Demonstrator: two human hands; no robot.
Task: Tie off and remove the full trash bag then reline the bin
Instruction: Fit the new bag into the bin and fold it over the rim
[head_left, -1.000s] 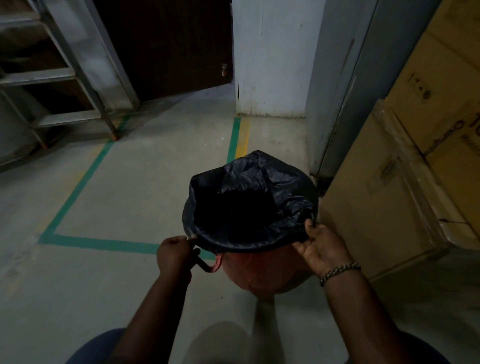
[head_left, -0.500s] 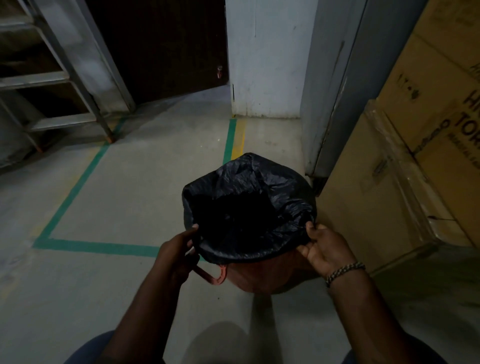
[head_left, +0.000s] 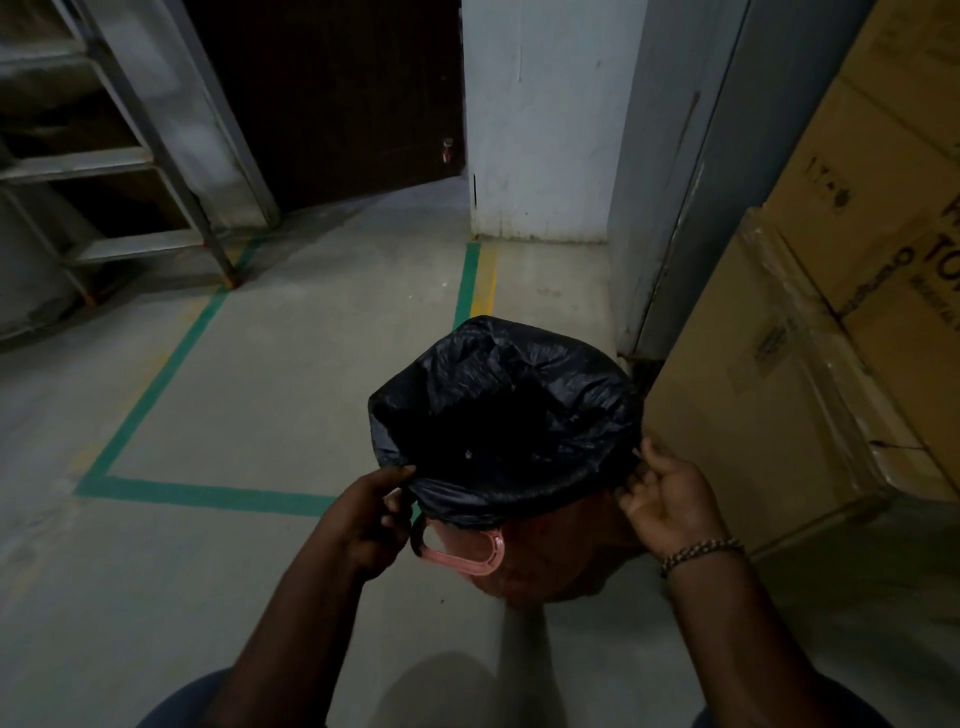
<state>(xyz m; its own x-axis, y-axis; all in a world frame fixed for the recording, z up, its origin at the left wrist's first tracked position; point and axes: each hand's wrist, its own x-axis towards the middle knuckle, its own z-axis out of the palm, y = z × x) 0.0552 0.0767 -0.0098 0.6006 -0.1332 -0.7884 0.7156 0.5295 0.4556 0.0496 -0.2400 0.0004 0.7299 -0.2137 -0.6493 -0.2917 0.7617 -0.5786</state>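
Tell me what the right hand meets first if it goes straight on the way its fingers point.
The black trash bag: the right hand pinches its folded edge at the right side of the bin, fingers pointing left into the plastic. The rim likely lies just beneath, though depth is unclear.

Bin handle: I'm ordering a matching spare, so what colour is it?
The handle is pink, seen best in the head view.

bag (head_left: 519, 415) lines bin (head_left: 545, 566) — boxes (head_left: 810, 353) right, ladder (head_left: 130, 166) far left.
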